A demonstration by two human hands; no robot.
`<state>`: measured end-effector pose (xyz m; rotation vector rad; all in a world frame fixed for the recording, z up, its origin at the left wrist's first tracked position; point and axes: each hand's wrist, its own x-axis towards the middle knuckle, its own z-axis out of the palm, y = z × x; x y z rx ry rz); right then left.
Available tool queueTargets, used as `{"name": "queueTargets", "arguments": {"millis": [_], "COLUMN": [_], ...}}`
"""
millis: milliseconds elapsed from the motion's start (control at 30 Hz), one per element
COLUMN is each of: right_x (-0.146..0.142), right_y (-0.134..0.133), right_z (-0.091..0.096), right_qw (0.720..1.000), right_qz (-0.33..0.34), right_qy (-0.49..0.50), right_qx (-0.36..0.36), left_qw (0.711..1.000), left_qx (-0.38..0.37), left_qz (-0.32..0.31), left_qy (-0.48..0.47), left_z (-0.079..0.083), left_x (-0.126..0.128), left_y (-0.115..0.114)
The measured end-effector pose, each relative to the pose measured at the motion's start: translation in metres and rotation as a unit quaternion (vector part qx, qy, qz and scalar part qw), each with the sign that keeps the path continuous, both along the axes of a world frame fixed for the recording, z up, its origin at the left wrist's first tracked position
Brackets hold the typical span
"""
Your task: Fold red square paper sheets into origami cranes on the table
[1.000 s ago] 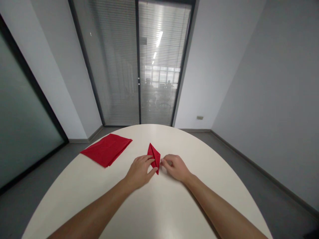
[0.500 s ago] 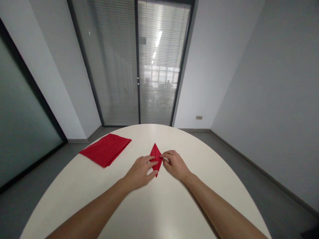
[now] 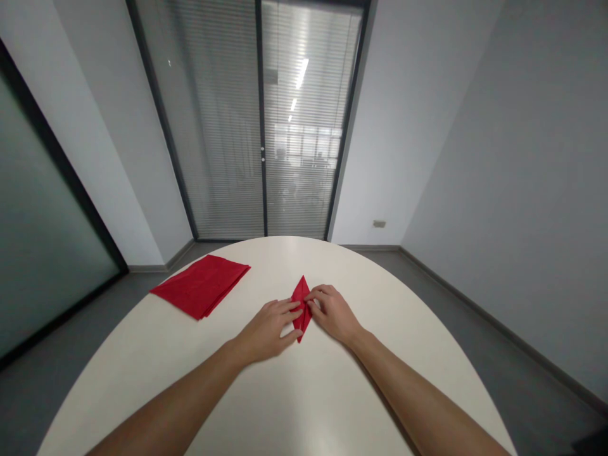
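A small folded red paper piece (image 3: 301, 297), pointed at both ends, lies on the white round table (image 3: 294, 392) between my hands. My left hand (image 3: 267, 329) lies flat beside it, fingers stretched out and pressing its left edge. My right hand (image 3: 332, 311) has its fingers curled and pinched onto the right edge of the piece. The lower middle of the piece is hidden by my fingers.
A stack of red paper sheets (image 3: 201, 285) lies on the table at the far left. Beyond the table's far edge stand glass doors with blinds (image 3: 261, 126). Grey floor surrounds the table on both sides.
The red piece has been folded narrower and turned so that its tip leans right. My right hand moved in from beside it onto its right edge. My left hand barely shifted.
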<state>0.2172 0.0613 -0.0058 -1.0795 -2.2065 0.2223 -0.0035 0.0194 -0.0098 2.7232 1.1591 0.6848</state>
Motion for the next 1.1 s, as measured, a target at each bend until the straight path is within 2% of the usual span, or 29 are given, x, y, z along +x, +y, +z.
{"name": "queueTargets", "arguments": {"millis": [467, 1100], "right_x": [0.0005, 0.0006], "right_y": [-0.0005, -0.0027], "right_z": [0.0007, 0.0054], "right_qw": [1.0, 0.998], "right_qz": [0.01, 0.014], "right_qy": [-0.002, -0.064], "right_qx": [-0.013, -0.007], "left_qw": [0.999, 0.999], "left_qx": [0.001, 0.036], "left_qz": [-0.018, -0.039], "left_qy": [-0.045, 0.0], "left_z": [-0.0017, 0.0064], "left_x": [0.0004, 0.0011], "left_y": [0.0, -0.0019]}}
